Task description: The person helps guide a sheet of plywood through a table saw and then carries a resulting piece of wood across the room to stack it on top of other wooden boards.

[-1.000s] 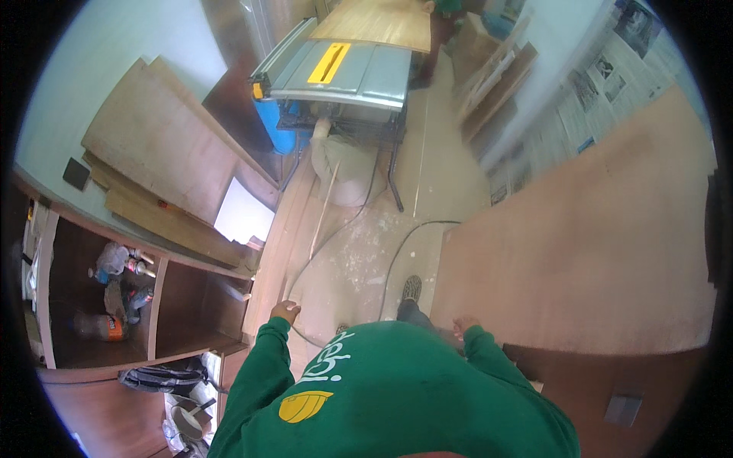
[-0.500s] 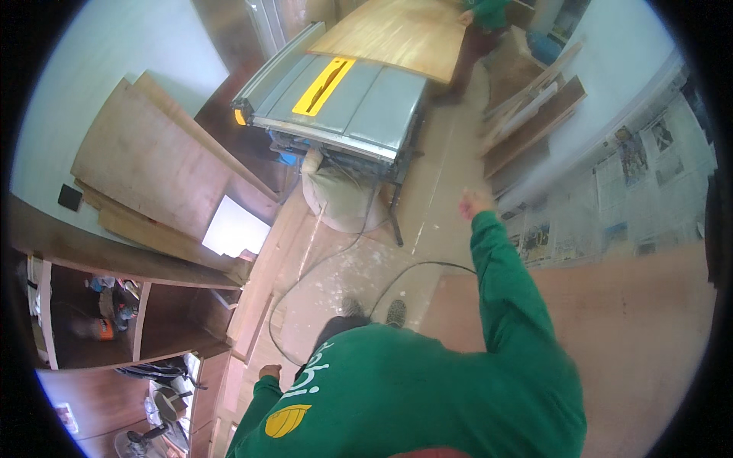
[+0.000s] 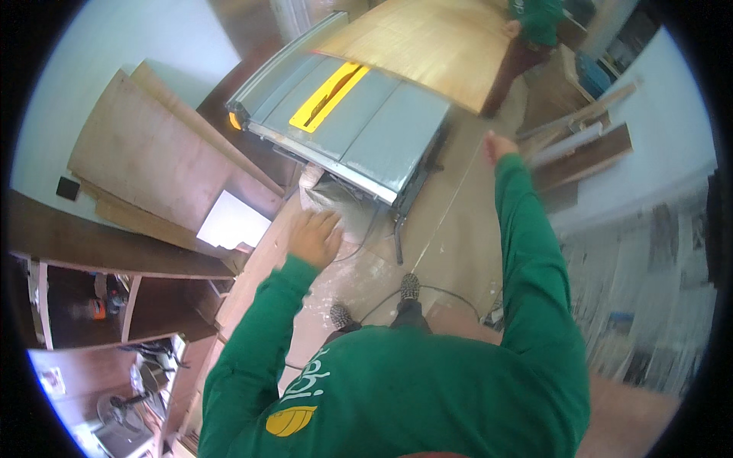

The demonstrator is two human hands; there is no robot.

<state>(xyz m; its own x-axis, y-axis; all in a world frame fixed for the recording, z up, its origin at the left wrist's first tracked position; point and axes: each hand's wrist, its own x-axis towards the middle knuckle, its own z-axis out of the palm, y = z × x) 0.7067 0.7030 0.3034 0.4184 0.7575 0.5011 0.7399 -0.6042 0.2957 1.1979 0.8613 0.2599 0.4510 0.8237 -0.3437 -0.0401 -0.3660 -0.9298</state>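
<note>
My left hand (image 3: 314, 237) is stretched out low in front of the table saw (image 3: 382, 130), palm down, fingers extended, with nothing in it. My right hand (image 3: 500, 145) reaches forward past the saw's right side, below the corner of a wide wooden board (image 3: 427, 46). It appears to touch nothing, and its fingers are too blurred to read. The board lies on the far part of the grey saw top, beside the yellow blade insert (image 3: 328, 98). At the board's far right edge, a co-worker's hand (image 3: 511, 29) rests against it.
Wooden sheets (image 3: 145, 153) lean against the left wall, with a white sheet (image 3: 233, 220) before them. An open wooden cabinet (image 3: 164, 309) stands lower left. Boards (image 3: 584, 156) lean along the right wall. A cable (image 3: 450, 291) crosses the floor near my feet. A pale bag (image 3: 336, 200) hangs under the saw.
My left hand has risen from beside my body and reached forward, opening out. My right hand has moved forward and up. I have stepped nearer the saw; the board still lies on it.
</note>
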